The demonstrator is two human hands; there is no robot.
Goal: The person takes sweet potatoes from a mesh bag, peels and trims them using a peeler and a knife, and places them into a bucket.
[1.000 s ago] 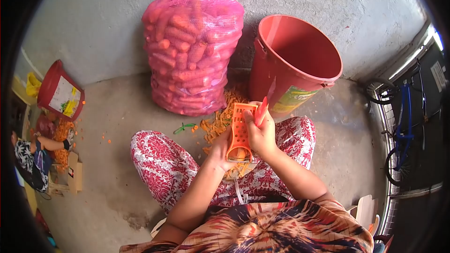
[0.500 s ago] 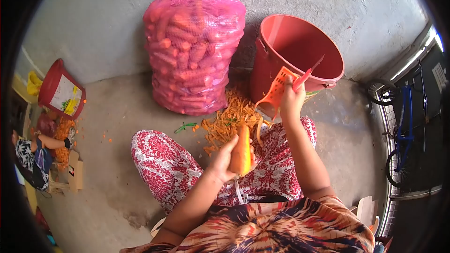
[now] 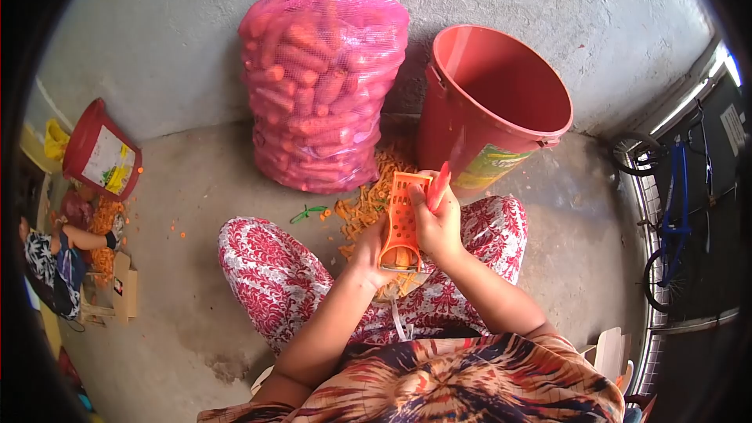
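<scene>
My right hand (image 3: pixel 439 227) is closed around a wide orange peeler (image 3: pixel 403 215) with a slotted body. In the same grip is a red-handled knife (image 3: pixel 441 182), its blade hard to make out against the bucket. The peeler lies over a carrot (image 3: pixel 403 257), which my left hand (image 3: pixel 368 254) grips from the left side. Most of the carrot is hidden beneath the peeler. Orange peelings (image 3: pixel 356 217) are heaped on the floor just beyond my hands, between my knees.
A pink mesh sack (image 3: pixel 321 86) full of carrots stands against the wall. Right of it is a large red bucket (image 3: pixel 462 121). Another person's arm (image 3: pixel 88 238) is at far left, near a smaller red bucket (image 3: pixel 98 149) and carton (image 3: pixel 124 286). A blue bicycle (image 3: pixel 680 188) stands right.
My right hand has come down and left from near the large bucket, bringing the peeler onto the carrot. My left hand has shifted slightly, still gripping the carrot.
</scene>
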